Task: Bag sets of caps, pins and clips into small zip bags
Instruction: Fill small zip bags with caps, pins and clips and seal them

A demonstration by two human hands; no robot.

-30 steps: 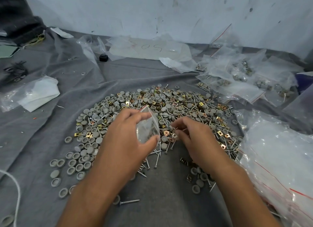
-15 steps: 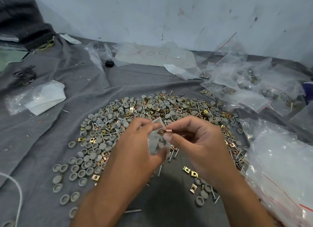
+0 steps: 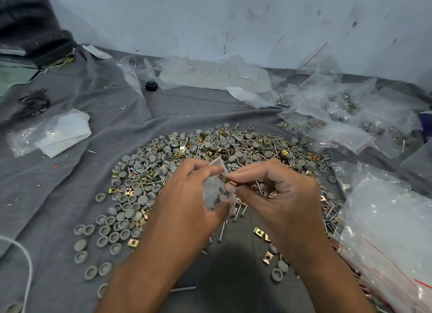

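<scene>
A small clear zip bag (image 3: 216,191) is held up over the middle of the heap, its mouth toward the wall; the left hand (image 3: 187,200) grips it, thumb curled under the lower edge and fingers pinching the upper edge. The right hand (image 3: 275,195) pinches a brass-coloured clip (image 3: 230,181) between thumb and forefinger, with the clip's tip right at the bag's mouth and touching the plastic; a few more small parts sit in its curled palm, too hidden to tell apart. Under both hands, on a grey cloth (image 3: 58,195) that covers the surface, lies a wide heap of grey caps (image 3: 131,202), metal pins (image 3: 236,146) and gold clips (image 3: 180,150), mixed together. Loose caps trail out to the left, and some clips and caps lie near the right wrist. Filled bags (image 3: 346,121) are piled at the far right beside the wall, and a stack of empty zip bags (image 3: 392,231) lies just right of the right forearm. A folded white sheet in plastic (image 3: 58,132) lies well apart at the left
</scene>
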